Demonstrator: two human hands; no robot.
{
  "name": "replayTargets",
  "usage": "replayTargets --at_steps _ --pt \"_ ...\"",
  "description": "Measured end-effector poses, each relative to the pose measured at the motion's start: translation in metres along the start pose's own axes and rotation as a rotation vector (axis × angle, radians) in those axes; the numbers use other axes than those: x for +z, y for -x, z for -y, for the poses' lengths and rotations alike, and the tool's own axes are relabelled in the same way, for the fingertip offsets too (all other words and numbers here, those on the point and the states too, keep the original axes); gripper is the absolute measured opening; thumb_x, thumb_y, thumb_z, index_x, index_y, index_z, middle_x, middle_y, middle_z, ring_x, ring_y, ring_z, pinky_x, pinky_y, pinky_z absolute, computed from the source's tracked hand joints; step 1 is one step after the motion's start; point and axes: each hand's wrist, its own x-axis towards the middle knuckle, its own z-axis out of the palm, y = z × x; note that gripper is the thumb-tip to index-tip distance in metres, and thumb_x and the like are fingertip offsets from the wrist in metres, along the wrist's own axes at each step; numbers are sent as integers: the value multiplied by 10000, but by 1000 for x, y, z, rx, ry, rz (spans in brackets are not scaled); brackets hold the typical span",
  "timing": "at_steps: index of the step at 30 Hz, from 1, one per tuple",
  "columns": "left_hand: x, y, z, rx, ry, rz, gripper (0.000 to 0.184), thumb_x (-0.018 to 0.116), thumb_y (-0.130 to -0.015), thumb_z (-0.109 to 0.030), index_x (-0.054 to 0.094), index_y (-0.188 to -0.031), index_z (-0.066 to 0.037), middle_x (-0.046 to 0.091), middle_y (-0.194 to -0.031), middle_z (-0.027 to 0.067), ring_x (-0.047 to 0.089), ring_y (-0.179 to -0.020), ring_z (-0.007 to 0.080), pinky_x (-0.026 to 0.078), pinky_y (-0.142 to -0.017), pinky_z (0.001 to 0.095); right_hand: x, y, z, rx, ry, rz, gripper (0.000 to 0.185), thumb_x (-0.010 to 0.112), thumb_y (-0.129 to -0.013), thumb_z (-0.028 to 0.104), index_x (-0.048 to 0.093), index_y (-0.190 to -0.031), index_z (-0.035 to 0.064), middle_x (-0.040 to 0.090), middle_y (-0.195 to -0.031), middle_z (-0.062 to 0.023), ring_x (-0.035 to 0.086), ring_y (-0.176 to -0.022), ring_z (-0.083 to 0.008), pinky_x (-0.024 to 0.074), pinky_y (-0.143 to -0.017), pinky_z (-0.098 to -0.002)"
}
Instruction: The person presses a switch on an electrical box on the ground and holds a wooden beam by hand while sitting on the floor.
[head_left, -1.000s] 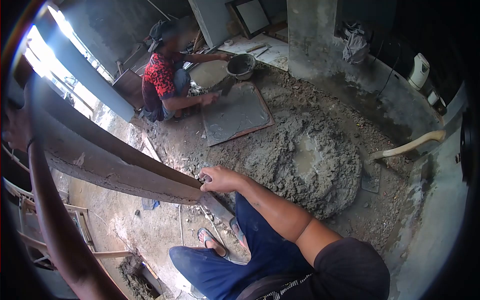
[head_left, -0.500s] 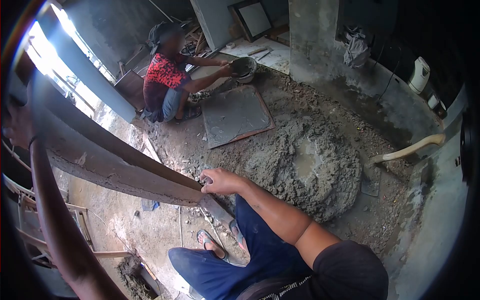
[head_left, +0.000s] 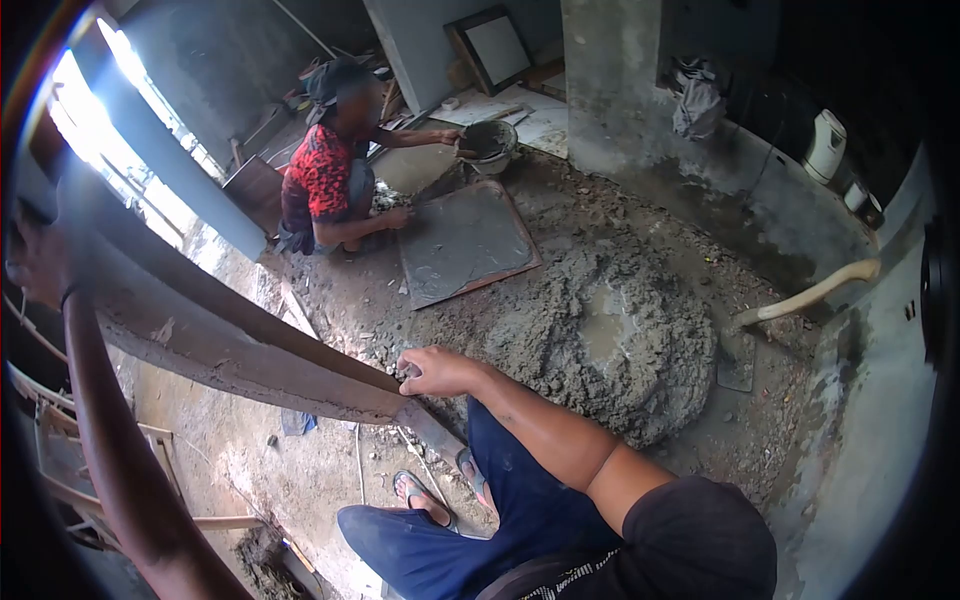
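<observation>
Left grip (head_left: 42, 262), right grip (head_left: 437, 372) at beam (head_left: 250, 352), both holds unclear; bucket (head_left: 498, 164) with grey mix (head_left: 487, 142).

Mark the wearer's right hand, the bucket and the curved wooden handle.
Right hand (head_left: 442, 371): head view, back of the hand.
Bucket (head_left: 499, 163): head view, outer wall below the rim.
Curved wooden handle (head_left: 806, 299): head view, middle of the shaft.

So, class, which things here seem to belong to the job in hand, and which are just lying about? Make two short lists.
Likely part of the job:
Grey beam, at the right hand
Wet mortar heap
Mortar-covered board
Bucket, at the co-worker's hand
Wooden-handled tool

Apparently just left about:
Framed panel
Hanging cloth
Blue scrap
</observation>
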Motion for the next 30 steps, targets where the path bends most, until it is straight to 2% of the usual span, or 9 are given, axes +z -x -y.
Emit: replayTargets --at_steps 22,26,30 --pt "-13 -5 -1 -64 60 192 988 387 -700 -884 284 -1497 -309 602 -1255 213 575 -1164 394 424 -968 514 0 0 3 -4 -35 -3 494 707 -791 333 581 -1161 30 680 -985 -168 658 -929 -281 500 -807 -375" --pt "3 1 4 4 -58 -79 972 387 -710 -877 294 -1495 -313 481 -1414 144 518 -1231 397 391 -996 536 -2 -1 5 40 -59 35 512 712 -762 344 586 -1152 36 647 -1069 -206 623 -1030 -339 486 -871 -405" --pt "-4 2 2 4 75 -127 946 405 -721 -866 323 -1486 -316 302 -1548 42 440 -1295 406 339 -1033 557 2 -3 1 46 -64 44 520 709 -764 348 584 -1158 32 649 -1075 -203 624 -1032 -336 488 -872 -399"
